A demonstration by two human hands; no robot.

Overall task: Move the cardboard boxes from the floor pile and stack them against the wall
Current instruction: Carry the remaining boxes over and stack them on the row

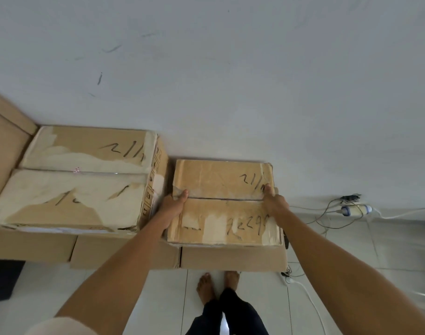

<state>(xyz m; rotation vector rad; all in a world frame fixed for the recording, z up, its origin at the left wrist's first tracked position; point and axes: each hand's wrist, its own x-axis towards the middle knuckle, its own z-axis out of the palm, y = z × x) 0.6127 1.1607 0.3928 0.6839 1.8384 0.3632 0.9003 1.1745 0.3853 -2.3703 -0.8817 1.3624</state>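
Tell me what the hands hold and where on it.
The smaller cardboard box, by its top side edges: left hand on the left edge, right hand on the right edge, both near the flap seam.

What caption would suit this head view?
Left hand and right hand hold a cardboard box atop a lower box by the wall.

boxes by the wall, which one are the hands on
The smaller box on the right: the left hand and right hand grip its sides. The larger box left of it, with torn pale patches, has no hand on it.
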